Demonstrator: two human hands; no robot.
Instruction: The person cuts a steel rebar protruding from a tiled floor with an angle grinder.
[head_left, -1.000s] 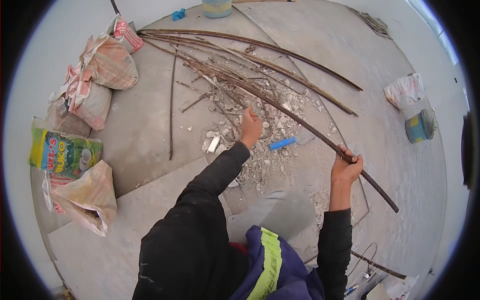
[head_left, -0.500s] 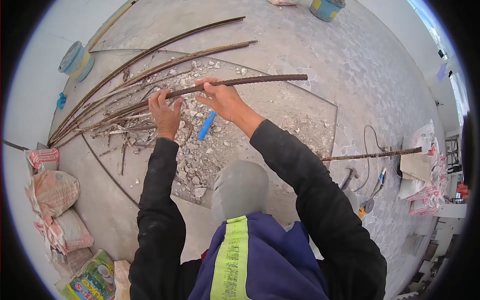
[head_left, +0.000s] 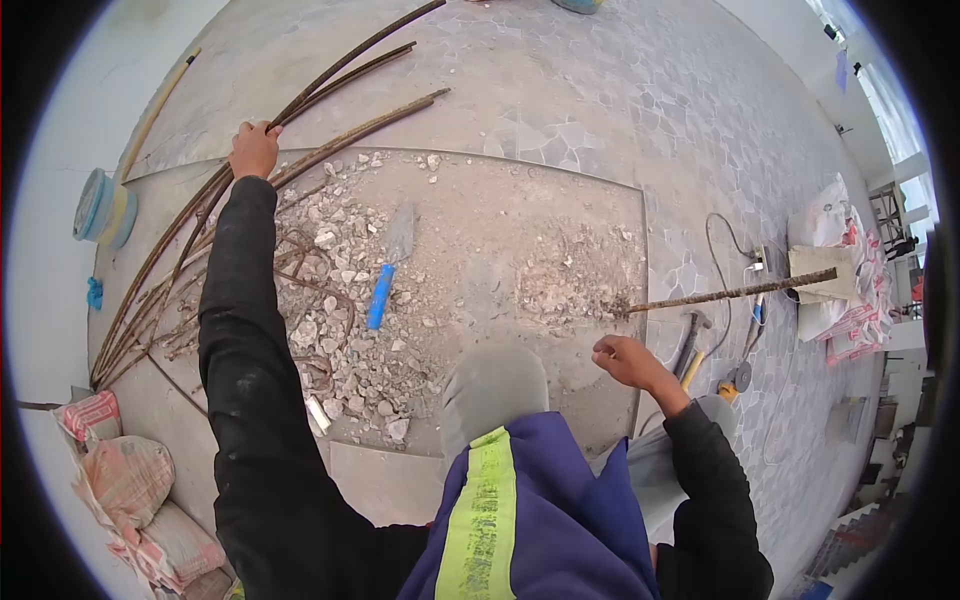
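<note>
My left hand (head_left: pixel 255 150) reaches far forward, its fingers closed round a rusty steel rebar (head_left: pixel 350 52) at the side of a long bundle. More rebars (head_left: pixel 365 124) lie just right of it, over the broken concrete. My right hand (head_left: pixel 632 362) is drawn back near my knee, its fingers loosely curled together with nothing visible in them. Beyond that hand, a shorter rebar (head_left: pixel 730 290) extends to the right, apart from the fingers. A trowel with a blue handle (head_left: pixel 380 297) rests on the rubble between my hands.
Concrete rubble (head_left: pixel 350 350) fills the cut-out floor patch. A hammer (head_left: pixel 690 342) and an angle grinder (head_left: pixel 738 380) with a cord lie at the right. Sacks (head_left: pixel 128 480) stand along the left wall, near a blue bucket (head_left: pixel 105 208). More sacks (head_left: pixel 855 330) are at far right.
My right hand has let go of the rebar and come back toward my knee. My left hand has moved forward and left, onto the bundle. The held bar has shifted away to the left.
</note>
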